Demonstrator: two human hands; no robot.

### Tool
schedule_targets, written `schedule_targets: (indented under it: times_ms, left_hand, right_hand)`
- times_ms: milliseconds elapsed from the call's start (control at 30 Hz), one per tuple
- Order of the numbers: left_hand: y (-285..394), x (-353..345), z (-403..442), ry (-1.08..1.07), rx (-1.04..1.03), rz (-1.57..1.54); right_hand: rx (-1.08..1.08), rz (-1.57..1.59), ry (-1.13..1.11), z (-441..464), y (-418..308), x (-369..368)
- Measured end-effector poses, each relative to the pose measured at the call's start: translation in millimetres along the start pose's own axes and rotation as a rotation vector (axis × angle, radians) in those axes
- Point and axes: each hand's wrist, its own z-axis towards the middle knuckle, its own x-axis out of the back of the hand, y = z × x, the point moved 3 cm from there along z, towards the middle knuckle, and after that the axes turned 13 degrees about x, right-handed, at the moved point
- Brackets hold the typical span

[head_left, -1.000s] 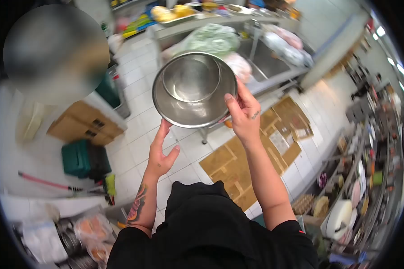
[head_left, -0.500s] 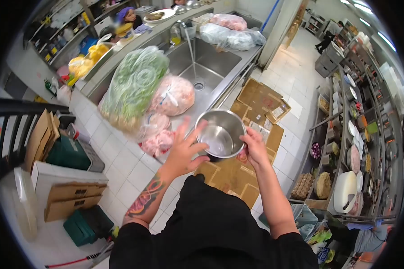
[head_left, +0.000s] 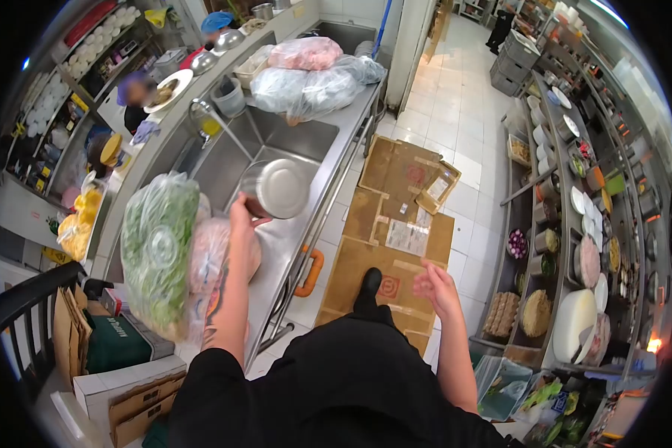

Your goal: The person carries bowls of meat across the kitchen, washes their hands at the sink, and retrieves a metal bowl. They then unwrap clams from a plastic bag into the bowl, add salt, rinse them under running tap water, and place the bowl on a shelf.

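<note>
My left hand grips a round stainless steel pot over the sink basin. The pot is tipped so that its flat bottom faces me, and its mouth is hidden. A stream from the faucet runs down to the pot's far side. Beside my left forearm lie a clear bag of leafy greens and a bag of pink meat. Over the cardboard, my right hand hangs with nothing in it, fingers loosely apart.
Bags of meat sit at the sink's far end. Flattened cardboard covers the floor tiles beside the sink. Shelves of food and dishes line the right side. Two people, one in a purple head covering, are behind the counter.
The pot has gone from between both hands to over the sink, turned bottom toward me, held by my left hand. My right hand has let go of it. The view has shifted.
</note>
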Motion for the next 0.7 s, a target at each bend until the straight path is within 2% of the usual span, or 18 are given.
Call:
schedule_targets:
  times_ms: [33,100,167,233,300,367,433,500,567,633,667,700]
  left_hand:
    - [2,-4,11,0.057,0.053,-0.170]
    - [-4,-3,45,0.123,0.173,-0.309]
    - [-17,-4,82,0.104,0.230,-0.486]
    - [-21,-26,97,0.139,0.229,-0.583]
    - [-12,-72,85,0.066,0.061,-0.605]
    - [6,-125,85,0.123,-0.100,-0.125]
    - [-2,-164,132,0.269,-0.608,0.398]
    - [26,-241,116,0.312,-1.055,0.742]
    - [41,-296,124,0.218,-1.163,0.977]
    - [37,-324,159,0.146,-1.169,1.071]
    - [34,-332,172,0.140,-1.056,1.147]
    - [33,-337,177,0.129,-1.042,1.155]
  right_hand:
    - [-0.008,-0.003,-0.003,15,5,26]
    - [-0.096,-0.027,0.159,43,9,78]
    - [-0.130,-0.005,0.187,81,3,110]
    - [-0.162,0.017,0.214,129,-14,125]
    - [-0.161,-0.078,0.109,183,-40,115]
    - [-0.155,-0.155,0.032,240,-66,93]
    - [-0.136,-0.233,-0.047,298,-85,67]
    - [-0.026,-0.371,-0.256,351,-96,43]
    - [0.018,-0.458,-0.320,398,-96,34]
    - [0.058,-0.536,-0.373,443,-89,35]
    - [0.173,-0.695,-0.368,458,-85,46]
    - [0.286,-0.856,-0.363,465,-87,58]
